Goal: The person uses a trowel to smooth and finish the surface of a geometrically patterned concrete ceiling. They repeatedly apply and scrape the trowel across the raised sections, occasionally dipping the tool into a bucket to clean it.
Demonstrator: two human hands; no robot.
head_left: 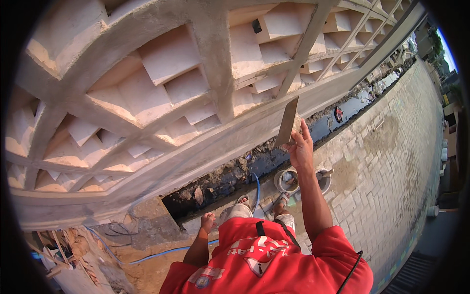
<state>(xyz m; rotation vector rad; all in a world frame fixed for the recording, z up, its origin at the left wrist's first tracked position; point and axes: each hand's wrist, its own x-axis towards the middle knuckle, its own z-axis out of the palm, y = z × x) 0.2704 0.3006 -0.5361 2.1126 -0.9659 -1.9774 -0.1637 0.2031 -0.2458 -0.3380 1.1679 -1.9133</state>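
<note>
Raised in front of the wall, my right hand (299, 149) grips a plastering trowel (289, 120) with a flat, rectangular, greyish-brown blade. Its blade stands tilted and apart from the wall's lower band; the fingers hide the handle. My left hand (208, 223) hangs low beside my body, its fingers curled closed, and nothing shows in it. The openwork concrete wall (215, 54) has recessed diamond-shaped openings with pale blocks set in them. Below my right forearm stand a bucket (277, 183) with material inside and a second bucket (328, 187) with a handle poking over its rim.
A ditch with dark water (320, 128) and rubble runs along the wall's foot. A blue hose (257, 188) crosses near my feet. Paving (362, 186) stretches to the right. Wood scraps (61, 252) lie at the lower left. Something red (338, 114) lies in the ditch.
</note>
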